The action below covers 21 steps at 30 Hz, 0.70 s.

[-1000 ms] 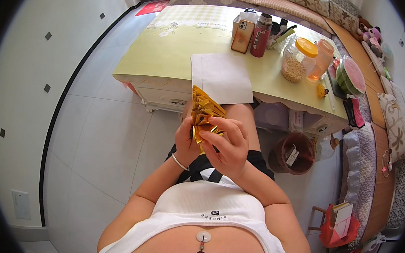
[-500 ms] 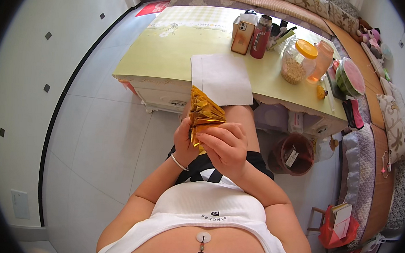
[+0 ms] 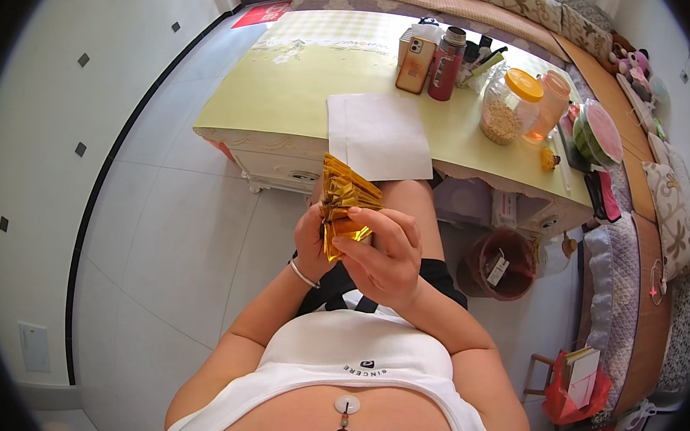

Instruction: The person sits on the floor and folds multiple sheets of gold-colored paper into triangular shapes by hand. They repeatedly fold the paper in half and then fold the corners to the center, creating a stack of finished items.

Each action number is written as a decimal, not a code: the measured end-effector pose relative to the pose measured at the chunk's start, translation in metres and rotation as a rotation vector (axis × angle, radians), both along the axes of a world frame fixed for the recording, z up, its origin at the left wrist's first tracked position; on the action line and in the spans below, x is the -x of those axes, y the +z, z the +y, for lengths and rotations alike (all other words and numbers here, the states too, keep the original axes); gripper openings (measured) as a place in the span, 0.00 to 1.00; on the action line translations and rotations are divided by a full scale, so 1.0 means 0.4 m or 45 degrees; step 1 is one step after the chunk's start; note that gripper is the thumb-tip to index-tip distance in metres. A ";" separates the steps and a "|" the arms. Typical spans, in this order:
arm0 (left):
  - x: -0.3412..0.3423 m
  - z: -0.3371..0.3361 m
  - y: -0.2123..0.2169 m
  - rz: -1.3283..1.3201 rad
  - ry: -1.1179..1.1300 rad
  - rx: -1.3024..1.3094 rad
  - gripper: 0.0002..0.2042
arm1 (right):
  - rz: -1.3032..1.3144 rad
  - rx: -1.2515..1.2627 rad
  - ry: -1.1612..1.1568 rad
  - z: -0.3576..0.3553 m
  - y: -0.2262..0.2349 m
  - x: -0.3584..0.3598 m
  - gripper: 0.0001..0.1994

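Observation:
A pleated piece of shiny gold foil paper (image 3: 348, 191) is held upright over my lap, its folds fanned toward the table. My left hand (image 3: 311, 237) is closed around its left edge, with a bangle on that wrist. My right hand (image 3: 383, 251) pinches the lower right part of the foil between thumb and fingers. Just beyond the hands, white sheets of paper (image 3: 379, 137) lie at the table's near edge, partly overhanging it.
On the yellow-covered table (image 3: 266, 88) stand a phone (image 3: 414, 64), a red bottle (image 3: 447, 65), a yellow-lidded jar (image 3: 502, 118), an orange-tinted jar (image 3: 546, 110) and a cut watermelon (image 3: 598, 134). A waste bin (image 3: 478, 271) stands below, right of my legs. A wooden seat (image 3: 649, 264) runs along the right.
The right thumb and fingers have shifted on the foil and spread slightly apart. The foil's lower end now shows more and its top sits slightly lower. The left hand keeps its hold.

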<state>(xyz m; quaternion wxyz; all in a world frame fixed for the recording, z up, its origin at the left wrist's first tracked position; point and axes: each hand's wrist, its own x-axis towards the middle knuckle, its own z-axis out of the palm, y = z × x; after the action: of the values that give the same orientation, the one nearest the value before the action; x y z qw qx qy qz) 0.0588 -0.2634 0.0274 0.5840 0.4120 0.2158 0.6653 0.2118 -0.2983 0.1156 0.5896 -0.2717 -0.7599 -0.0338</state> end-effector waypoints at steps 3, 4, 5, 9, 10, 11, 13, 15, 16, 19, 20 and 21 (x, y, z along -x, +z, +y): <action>0.011 0.010 -0.042 0.292 0.203 -0.091 0.12 | 0.011 0.018 0.018 -0.001 0.000 0.006 0.13; 0.010 0.011 -0.040 0.416 0.278 -0.135 0.11 | 0.013 0.022 0.017 -0.001 0.000 0.006 0.13; 0.012 0.011 -0.036 0.534 0.326 -0.194 0.10 | 0.016 0.025 0.016 -0.001 0.000 0.006 0.13; 0.011 0.011 -0.031 0.427 0.244 -0.180 0.10 | 0.012 0.024 0.015 -0.002 0.002 0.009 0.13; 0.013 0.011 -0.032 0.422 0.232 -0.182 0.10 | 0.012 0.026 0.022 -0.002 0.003 0.009 0.13; 0.017 0.011 -0.033 0.522 0.269 -0.223 0.10 | 0.011 0.028 0.029 -0.003 0.005 0.009 0.13; 0.022 0.011 -0.044 0.524 0.255 -0.204 0.10 | 0.011 0.065 0.063 -0.003 0.011 0.008 0.12; 0.026 0.013 -0.060 0.448 0.217 -0.139 0.11 | 0.010 0.088 0.079 -0.002 0.018 0.009 0.11; 0.025 0.012 -0.058 0.468 0.226 -0.134 0.11 | 0.008 0.092 0.075 -0.002 0.021 0.009 0.10; 0.029 0.007 -0.045 0.742 0.349 -0.235 0.13 | 0.011 0.104 0.086 -0.001 0.017 0.007 0.12; 0.030 0.006 -0.039 0.741 0.333 -0.233 0.14 | 0.014 0.107 0.093 -0.001 0.013 0.006 0.13; 0.029 0.007 -0.038 0.752 0.343 -0.235 0.14 | 0.032 0.096 0.106 0.001 0.008 0.005 0.14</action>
<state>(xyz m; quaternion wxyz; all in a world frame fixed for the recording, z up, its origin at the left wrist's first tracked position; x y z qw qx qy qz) 0.0472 -0.2605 0.0121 0.3632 0.6059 0.3670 0.6052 0.2098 -0.2978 0.1190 0.5894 -0.2621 -0.7638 0.0228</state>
